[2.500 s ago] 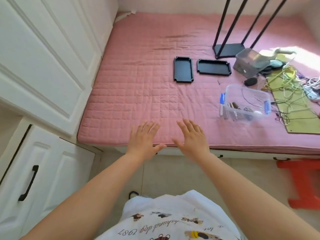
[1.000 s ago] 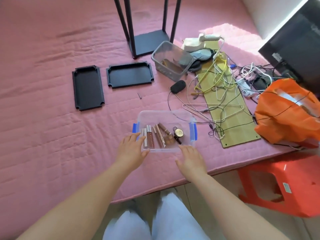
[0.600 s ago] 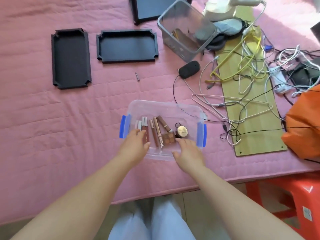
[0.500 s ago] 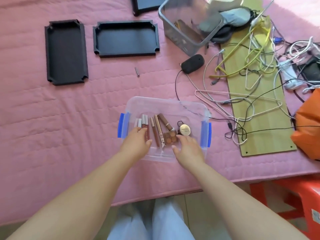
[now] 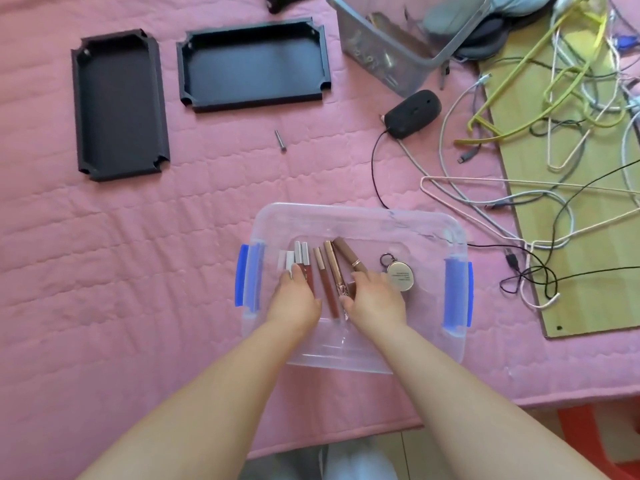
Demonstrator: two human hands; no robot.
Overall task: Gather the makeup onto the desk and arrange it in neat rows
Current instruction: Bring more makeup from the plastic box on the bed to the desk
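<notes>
Both hands [image 5: 375, 294] now deeper among makeup tubes [image 5: 327, 282]; compact [image 5: 400, 276] label unreadable.

Both hands, left [image 5: 294, 299] and right [image 5: 375, 299], reach into a clear storage box [image 5: 353, 220] with blue latches, resting on the makeup tubes [image 5: 327, 275] inside. A round compact [image 5: 400, 276] lies beside them. The box sits on a pink bed [image 5: 138, 254].

Makeup tubes [image 5: 327, 278] in bin [image 5: 353, 216]; trays [image 5: 252, 64] behind; cables [image 5: 540, 216] right
</notes>
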